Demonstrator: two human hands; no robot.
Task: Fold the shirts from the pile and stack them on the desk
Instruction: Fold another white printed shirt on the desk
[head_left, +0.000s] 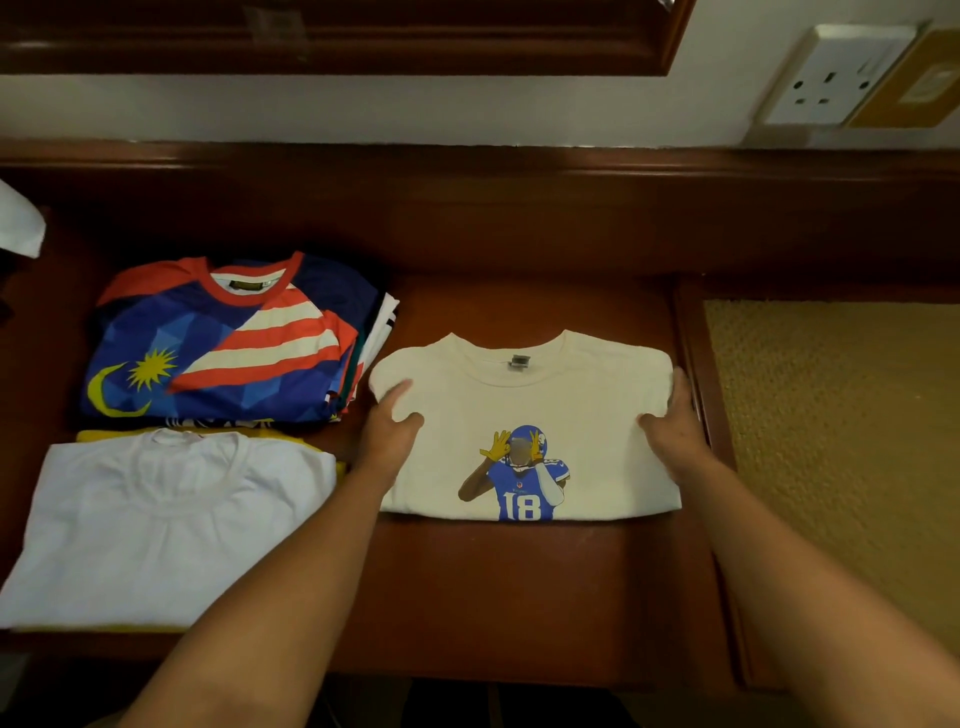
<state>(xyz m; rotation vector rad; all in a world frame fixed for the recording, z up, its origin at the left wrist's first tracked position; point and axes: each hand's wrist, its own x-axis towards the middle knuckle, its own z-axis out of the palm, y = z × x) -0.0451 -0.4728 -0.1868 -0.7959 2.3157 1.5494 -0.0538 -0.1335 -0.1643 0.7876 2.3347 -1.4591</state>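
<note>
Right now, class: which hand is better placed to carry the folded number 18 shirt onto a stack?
Probably the left. The left hand grips the cream shirt on the edge nearest the flag shirt stack and white shirt; the right hand holds the far edge.

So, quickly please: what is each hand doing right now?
Left hand: grips the left edge of the cream shirt, thumb on top.
Right hand: grips the right edge of the same shirt.
</note>
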